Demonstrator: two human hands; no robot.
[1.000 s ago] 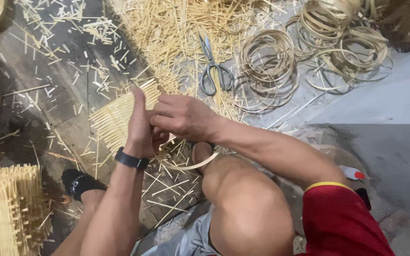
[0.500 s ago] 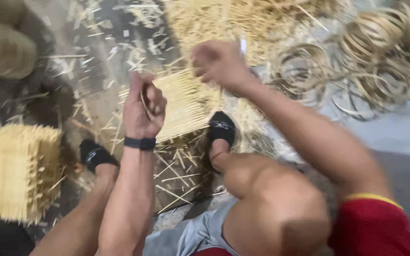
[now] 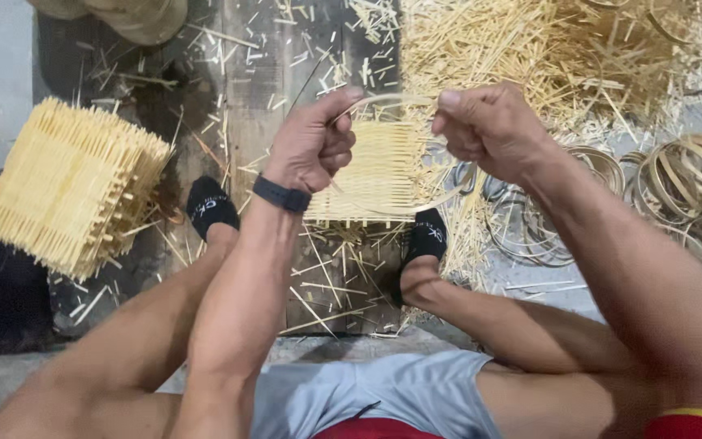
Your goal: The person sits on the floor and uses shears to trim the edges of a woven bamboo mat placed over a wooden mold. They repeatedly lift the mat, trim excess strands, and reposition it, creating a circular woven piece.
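Fists closed, both of my hands pinch the ends of a thin pale bamboo strip that arcs between them. My left hand, with a black band at the wrist, is curled tight around its end, thumb pressed on top; my right hand grips the other end between thumb and bent fingers. Below the strip, between my two black-socked feet, lies a flat woven panel of pale bamboo slats, resting on the dark wooden boards. To my left stands a blocky square basket of the same pale slats, well apart from my hands. Loose bamboo sticks are heaped ahead on my right, and coiled bamboo hoops lie near my right forearm.
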